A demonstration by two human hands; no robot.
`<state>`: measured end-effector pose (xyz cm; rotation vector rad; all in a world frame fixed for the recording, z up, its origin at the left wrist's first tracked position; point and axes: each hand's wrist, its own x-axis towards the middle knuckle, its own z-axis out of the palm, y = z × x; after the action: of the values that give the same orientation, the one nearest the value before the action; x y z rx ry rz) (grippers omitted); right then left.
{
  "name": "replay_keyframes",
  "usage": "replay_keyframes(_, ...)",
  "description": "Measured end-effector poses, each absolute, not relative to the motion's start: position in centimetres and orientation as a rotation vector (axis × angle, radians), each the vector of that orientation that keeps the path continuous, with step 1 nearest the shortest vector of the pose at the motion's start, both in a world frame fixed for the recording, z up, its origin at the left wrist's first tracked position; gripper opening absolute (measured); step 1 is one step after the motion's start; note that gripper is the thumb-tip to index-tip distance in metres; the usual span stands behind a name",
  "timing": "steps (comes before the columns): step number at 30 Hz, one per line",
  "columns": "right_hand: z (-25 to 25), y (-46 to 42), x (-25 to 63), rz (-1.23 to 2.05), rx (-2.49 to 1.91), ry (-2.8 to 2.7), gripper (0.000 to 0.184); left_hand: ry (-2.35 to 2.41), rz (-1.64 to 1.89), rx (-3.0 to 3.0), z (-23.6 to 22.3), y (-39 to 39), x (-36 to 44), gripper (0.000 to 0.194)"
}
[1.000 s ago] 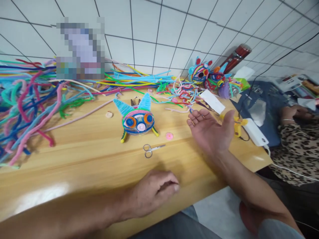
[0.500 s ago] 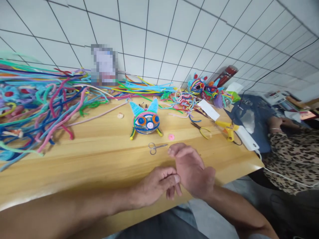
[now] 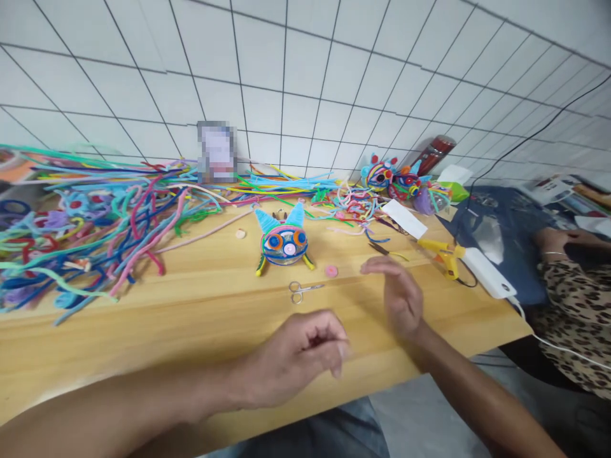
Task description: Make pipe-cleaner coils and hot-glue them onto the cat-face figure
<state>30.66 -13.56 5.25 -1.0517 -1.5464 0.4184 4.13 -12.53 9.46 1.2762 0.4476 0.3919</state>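
My desk (image 3: 229,305) is the biggest thing here, and the toy animal (image 3: 285,245) stands on it with blue ears up and its front towards me. A wide tangle of pipe cleaners (image 3: 177,219) spreads left of the toy.

My left hand (image 3: 298,359) is on my side of the toy, its fingers curled loosely inward. I see nothing in them, but cannot tell whether they close fully. My right hand (image 3: 401,292) is to the toy's right, fingers bent, spread from the palm and apparently empty. Neither hand touches the toy.

Farther right of the toy lies the yellow glue gun (image 3: 445,256). The scissors (image 3: 305,290) lie flat just in front of the toy, and smallest of all, the pink disc (image 3: 331,271) lies just right of it.

I judge this a pause between handling steps, with the toy left standing. Any pick-up calls for uncurling my left fingers; the thin scissors and flat disc would want a fingertip pinch.
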Motion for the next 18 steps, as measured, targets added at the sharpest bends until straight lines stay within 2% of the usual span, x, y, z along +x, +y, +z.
replay_keyframes(3,6.6,-12.2,34.0,0.363,-1.067,-1.358,0.048,0.591,0.803,1.459,13.7,-10.0,1.7,0.032)
replay_keyframes(5,7.5,-11.5,36.1,0.333,-1.121,-1.221,0.044,0.703,1.253,1.550,16.1,-6.8,-0.4,0.029)
replay_keyframes(8,8.3,-10.6,38.4,0.302,-1.138,-1.087,0.040,1.008,1.701,1.660,17.8,-0.4,-4.0,0.029)
replay_keyframes(11,8.6,-9.9,39.1,0.329,-1.113,-1.061,0.037,1.584,1.798,1.684,16.7,5.8,-8.4,0.031)
replay_keyframes(13,8.8,-9.5,38.7,0.367,-1.129,-1.097,0.035,1.906,1.454,1.994,15.3,8.6,-11.3,0.031)
replay_keyframes(15,9.1,-9.2,37.9,0.408,-1.198,-1.185,0.033,1.849,1.159,2.236,14.1,9.9,-13.5,0.040)
replay_keyframes(16,9.2,-9.0,37.5,0.430,-1.254,-1.250,0.031,1.844,1.169,2.278,13.7,10.0,-14.3,0.047)
replay_keyframes(18,9.4,-8.6,36.8,0.463,-1.377,-1.422,0.026,1.848,1.092,2.390,13.4,9.3,-14.9,0.047)
